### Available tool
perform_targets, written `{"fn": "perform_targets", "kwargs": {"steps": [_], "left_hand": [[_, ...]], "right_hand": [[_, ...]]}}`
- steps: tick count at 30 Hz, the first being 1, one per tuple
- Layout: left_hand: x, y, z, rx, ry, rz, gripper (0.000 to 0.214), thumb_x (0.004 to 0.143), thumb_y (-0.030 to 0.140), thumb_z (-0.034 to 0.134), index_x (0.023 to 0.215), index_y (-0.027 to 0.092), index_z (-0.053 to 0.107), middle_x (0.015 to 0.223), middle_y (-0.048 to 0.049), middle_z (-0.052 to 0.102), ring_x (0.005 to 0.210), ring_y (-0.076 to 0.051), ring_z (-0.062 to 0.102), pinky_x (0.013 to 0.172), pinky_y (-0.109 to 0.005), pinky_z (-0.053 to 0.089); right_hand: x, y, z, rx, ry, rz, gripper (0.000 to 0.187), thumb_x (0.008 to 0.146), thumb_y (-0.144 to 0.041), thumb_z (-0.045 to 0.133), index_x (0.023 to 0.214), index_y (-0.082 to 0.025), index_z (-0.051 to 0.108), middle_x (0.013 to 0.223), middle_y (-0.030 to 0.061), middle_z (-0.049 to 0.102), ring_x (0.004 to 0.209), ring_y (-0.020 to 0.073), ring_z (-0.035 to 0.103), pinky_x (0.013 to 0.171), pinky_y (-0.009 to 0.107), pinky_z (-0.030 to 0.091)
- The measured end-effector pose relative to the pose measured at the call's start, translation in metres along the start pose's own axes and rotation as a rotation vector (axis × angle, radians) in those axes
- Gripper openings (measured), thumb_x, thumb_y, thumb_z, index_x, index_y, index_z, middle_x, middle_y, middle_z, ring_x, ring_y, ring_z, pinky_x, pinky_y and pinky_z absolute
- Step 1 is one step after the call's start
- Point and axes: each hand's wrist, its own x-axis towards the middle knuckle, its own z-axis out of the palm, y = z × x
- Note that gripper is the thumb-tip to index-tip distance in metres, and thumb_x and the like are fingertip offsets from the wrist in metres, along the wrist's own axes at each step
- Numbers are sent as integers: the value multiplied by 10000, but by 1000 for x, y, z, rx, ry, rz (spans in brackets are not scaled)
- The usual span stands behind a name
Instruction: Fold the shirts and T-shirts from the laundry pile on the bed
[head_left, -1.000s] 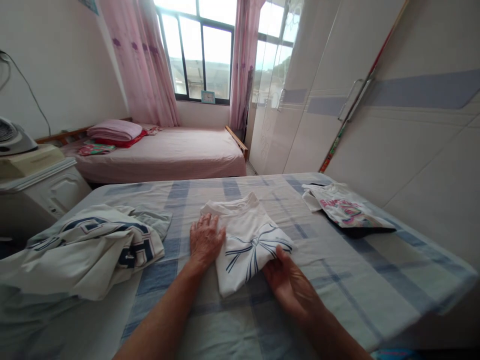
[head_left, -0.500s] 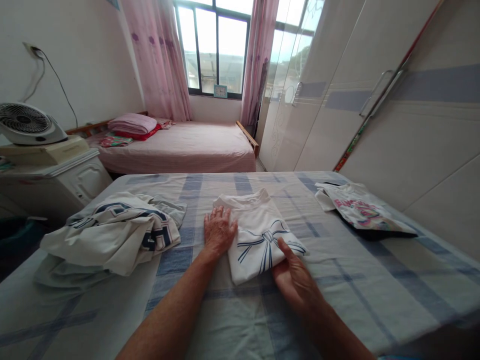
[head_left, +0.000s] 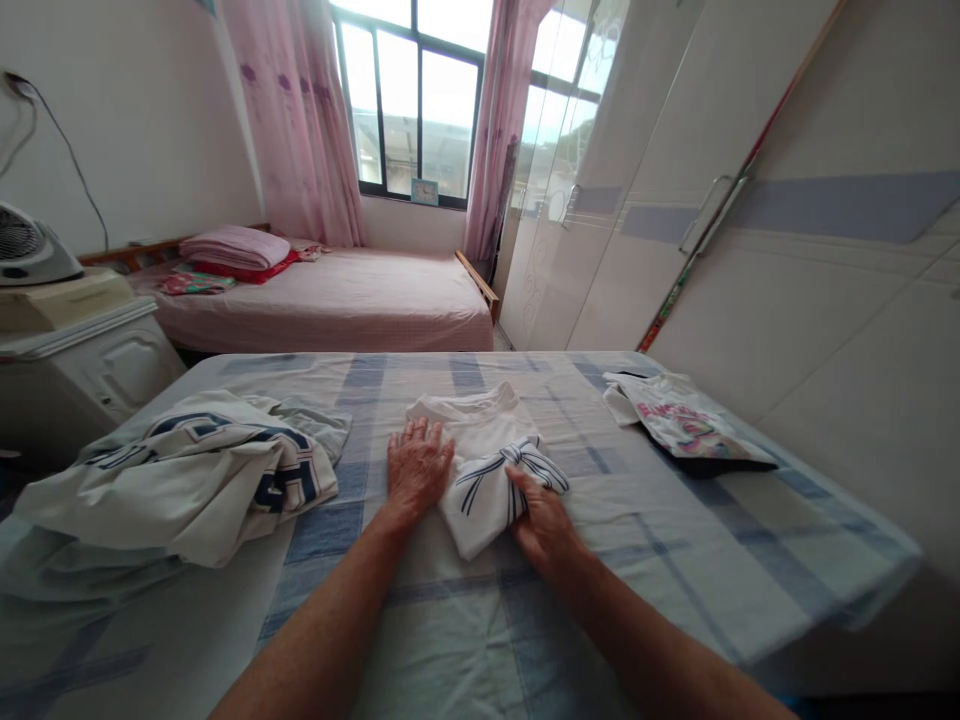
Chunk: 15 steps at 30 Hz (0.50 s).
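Note:
A white T-shirt point(head_left: 484, 425) with a navy striped bow print lies folded on the bed in front of me, its collar pointing away. My left hand point(head_left: 418, 465) rests flat on the shirt's left edge, fingers spread. At the near right side, my right hand point(head_left: 541, 520) grips the shirt's lower edge, thumb on top by the bow and the other fingers underneath, out of sight. The bowed fabric bulges up around this grip.
A crumpled pile of white and grey clothes point(head_left: 202, 470) lies to the left. Folded printed clothing point(head_left: 694, 420) lies at the right. The bed has a blue-checked sheet point(head_left: 465, 660). Beyond stand a pink bed point(head_left: 375, 290) and a wardrobe point(head_left: 787, 270).
My right hand has closed on the shirt's lower edge and moved it inward and up, bunching the bow print. My left hand stays on the shirt. The view has shifted rightward.

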Motion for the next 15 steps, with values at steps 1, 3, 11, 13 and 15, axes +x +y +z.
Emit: {"fn": "perform_targets", "kwargs": {"steps": [1,3,11,13,15], "left_hand": [[0,0,-1,-3,1,-4,417,929,377,357,1226,183,578,1365,-129,511,1263,-281,443,1049,-492,308],[2,0,-5,-19,-4,-11,417,940,377,334,1210,186,589,1351,-119,527,1251,-270,459,1042,-475,326],[3,0,-9,-30,-25,-36,437,956,383,301,1230,185,579,1316,-109,562,1240,-237,478,1053,-428,330],[3,0,-7,-14,-22,-35,436,950,381,315,1222,172,584,1318,-115,559,1238,-243,479,1059,-435,322],[3,0,-5,-2,-14,-20,425,945,379,322,1192,176,602,1312,-111,562,1224,-248,488,1052,-442,328]], "right_hand": [[1,0,-1,-4,6,2,303,598,-103,717,885,-179,654,721,11,712,917,228,664,860,378,539],[1,-4,-4,-10,40,2,303,588,-56,687,865,-172,652,696,9,705,899,228,669,846,380,547],[-25,-104,-16,-17,34,-22,346,660,-37,647,979,-170,644,809,31,715,843,216,687,792,365,572],[-25,-138,-18,-42,63,-33,383,675,-12,606,1024,-170,629,857,35,715,827,204,687,776,361,574],[-17,-173,-20,-101,62,-91,403,680,-3,576,1044,-169,622,896,41,714,817,198,686,758,357,574]]}}
